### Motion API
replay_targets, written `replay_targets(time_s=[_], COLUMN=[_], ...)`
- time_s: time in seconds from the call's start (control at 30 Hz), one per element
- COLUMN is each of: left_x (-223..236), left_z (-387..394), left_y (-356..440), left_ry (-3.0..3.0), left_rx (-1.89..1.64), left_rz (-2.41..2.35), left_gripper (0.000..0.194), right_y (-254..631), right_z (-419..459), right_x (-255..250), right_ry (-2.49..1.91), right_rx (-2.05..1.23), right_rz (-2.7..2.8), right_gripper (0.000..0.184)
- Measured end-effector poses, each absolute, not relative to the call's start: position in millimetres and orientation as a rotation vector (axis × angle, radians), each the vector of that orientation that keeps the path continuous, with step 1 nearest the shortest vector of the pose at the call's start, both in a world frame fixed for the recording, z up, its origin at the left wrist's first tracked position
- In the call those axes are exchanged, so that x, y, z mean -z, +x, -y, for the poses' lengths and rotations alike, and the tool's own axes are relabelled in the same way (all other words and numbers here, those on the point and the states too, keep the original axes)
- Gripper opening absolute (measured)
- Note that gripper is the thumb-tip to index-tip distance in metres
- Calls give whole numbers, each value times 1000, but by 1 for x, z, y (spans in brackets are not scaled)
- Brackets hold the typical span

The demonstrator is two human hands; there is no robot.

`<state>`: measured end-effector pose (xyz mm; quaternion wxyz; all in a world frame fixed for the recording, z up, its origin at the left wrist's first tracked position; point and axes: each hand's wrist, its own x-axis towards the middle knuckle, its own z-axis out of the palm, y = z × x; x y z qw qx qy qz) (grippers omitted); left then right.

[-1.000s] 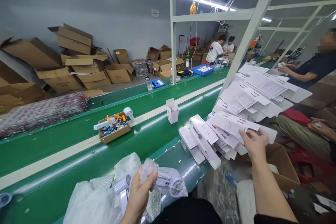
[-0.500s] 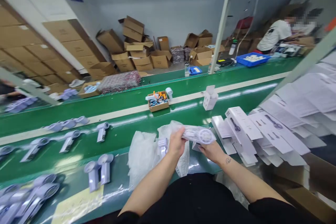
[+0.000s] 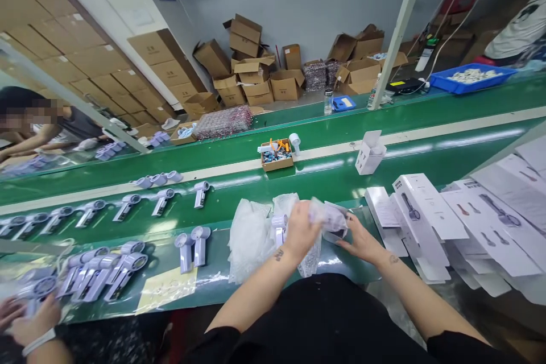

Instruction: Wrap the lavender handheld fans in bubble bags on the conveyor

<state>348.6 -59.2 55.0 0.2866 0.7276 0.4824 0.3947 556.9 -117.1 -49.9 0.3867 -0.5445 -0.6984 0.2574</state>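
Holding a wrapped fan (image 3: 328,217)

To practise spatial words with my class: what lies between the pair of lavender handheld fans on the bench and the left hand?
In the head view, translucent bubble-wrap bags, then another lavender handheld fan beside the left hand.

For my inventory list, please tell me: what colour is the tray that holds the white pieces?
The tray is blue, best seen in the head view.
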Motion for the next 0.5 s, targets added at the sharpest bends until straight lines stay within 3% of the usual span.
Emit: replay_targets(time_s=[0.1,0.23,0.37,0.5], left_x=[-51,-52,-54,-31], left_z=[63,57,61,76], left_y=[377,405,397,384], left_ry=[2430,2519,2612,2871], left_rx=[-660,-235,-264,-143], left_rz=[-1237,-1366,-1186,-990], left_gripper=[24,27,47,48], right_y=[556,549,550,558], right_z=[113,115,118,116], right_x=[51,55,65,76], right_ry=[-1385,-1356,-1404,-1437], right_rx=[-681,-712,-806,-850], right_rz=[1593,1585,1483,1529], right_gripper=[48,47,49,59])
